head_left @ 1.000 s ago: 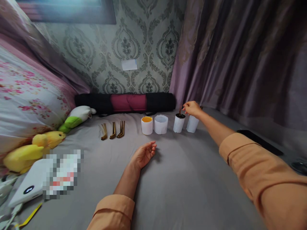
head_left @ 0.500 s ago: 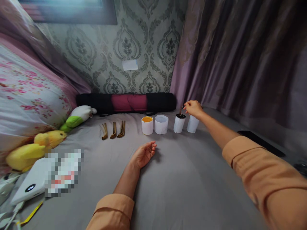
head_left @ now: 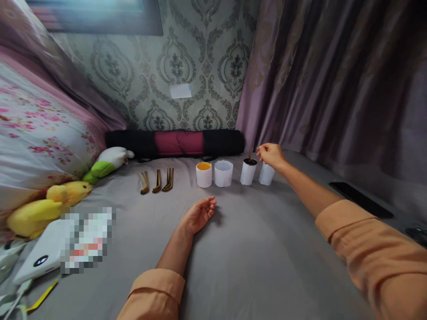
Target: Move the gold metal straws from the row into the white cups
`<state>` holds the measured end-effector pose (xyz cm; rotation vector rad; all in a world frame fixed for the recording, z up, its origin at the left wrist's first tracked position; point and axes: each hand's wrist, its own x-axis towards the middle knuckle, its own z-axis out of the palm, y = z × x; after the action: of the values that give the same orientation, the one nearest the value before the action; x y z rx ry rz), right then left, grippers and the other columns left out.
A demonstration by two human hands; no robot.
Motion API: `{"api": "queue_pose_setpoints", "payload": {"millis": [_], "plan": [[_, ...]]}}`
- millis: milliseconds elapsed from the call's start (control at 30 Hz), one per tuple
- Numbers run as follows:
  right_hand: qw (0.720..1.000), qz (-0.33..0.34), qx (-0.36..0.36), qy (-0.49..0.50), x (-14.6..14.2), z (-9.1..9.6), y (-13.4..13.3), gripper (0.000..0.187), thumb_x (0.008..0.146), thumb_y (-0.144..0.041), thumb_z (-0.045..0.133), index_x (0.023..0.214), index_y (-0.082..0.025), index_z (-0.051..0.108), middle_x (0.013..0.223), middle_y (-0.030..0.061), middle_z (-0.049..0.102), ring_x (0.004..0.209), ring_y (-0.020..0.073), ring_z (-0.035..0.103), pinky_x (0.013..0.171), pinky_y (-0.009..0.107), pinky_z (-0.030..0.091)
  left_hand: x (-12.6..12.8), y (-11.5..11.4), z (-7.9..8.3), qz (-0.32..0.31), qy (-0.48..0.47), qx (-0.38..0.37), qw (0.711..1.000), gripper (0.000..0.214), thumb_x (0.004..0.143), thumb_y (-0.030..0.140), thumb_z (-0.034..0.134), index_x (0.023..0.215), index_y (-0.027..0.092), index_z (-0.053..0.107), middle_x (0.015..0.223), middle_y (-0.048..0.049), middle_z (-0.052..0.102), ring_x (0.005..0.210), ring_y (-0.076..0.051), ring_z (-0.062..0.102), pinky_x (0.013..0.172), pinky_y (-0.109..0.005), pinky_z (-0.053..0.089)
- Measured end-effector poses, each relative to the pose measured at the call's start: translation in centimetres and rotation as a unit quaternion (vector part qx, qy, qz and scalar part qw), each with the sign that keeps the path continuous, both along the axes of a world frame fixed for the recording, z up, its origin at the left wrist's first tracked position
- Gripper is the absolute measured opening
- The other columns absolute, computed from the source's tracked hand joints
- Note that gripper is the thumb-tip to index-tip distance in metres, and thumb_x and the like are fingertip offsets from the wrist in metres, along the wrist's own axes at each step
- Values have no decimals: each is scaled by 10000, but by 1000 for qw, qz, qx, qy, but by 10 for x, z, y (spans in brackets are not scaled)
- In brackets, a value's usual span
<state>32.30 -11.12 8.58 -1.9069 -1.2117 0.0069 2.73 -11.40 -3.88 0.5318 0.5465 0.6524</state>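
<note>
My right hand (head_left: 271,154) hovers just right of a white-wrapped cup with a dark inside (head_left: 247,174). Its fingers are loosely curled, slightly apart, with nothing visible in them. Thin brown straw-like sticks (head_left: 250,154) stand up out of that cup, clear of the fingertips. Below the same hand is another white cup (head_left: 266,175), its top partly hidden. My left hand (head_left: 200,215) rests on the bed, palm sideways and fingers loosely open, holding nothing. Beyond it stand a white cup with an orange inside (head_left: 203,178) and a wide white cup (head_left: 223,177).
Three groups of bent brown straw-like sticks (head_left: 156,181) lie on the grey sheet (head_left: 253,258). A black and maroon roll (head_left: 176,143) lies along the wall. Plush toys (head_left: 35,218) and a white power bank (head_left: 45,253) are at left, a black phone (head_left: 360,199) at right.
My right hand has moved slightly right and down, away from the sticks, which stay standing in the dark cup. My left hand has stayed in place.
</note>
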Motion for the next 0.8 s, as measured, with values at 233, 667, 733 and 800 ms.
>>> {"api": "queue_pose_setpoints", "payload": {"millis": [233,667,733,800], "plan": [[999,20,20,26,-2,-11,-8,213,807,-227,428,842,-119,609,728,54,662,418,60,530,426,174,397,0,-1,3,6,8,-1,1000,160,764,86,510,917,61,550,751,-65,583,580,-68,540,503,-157,454],[995,77,12,70,-28,-38,-30,215,793,-267,426,814,-135,594,683,43,628,430,70,520,395,172,369,0,-2,3,5,1,-1,1000,160,777,83,489,927,66,543,752,-63,587,583,-67,541,507,-158,455],[993,85,6,80,-34,-43,-31,217,793,-277,426,812,-138,592,681,39,624,426,66,515,400,171,375,0,-2,2,5,1,0,1000,165,777,84,490,932,64,544,750,-62,586,581,-66,541,504,-158,453],[991,96,4,90,-40,-49,-32,219,793,-288,426,807,-140,587,671,34,620,421,64,511,402,172,378,0,-2,2,4,1,-1,1000,164,777,85,491,930,63,545,744,-61,585,577,-66,540,499,-157,451]]}}
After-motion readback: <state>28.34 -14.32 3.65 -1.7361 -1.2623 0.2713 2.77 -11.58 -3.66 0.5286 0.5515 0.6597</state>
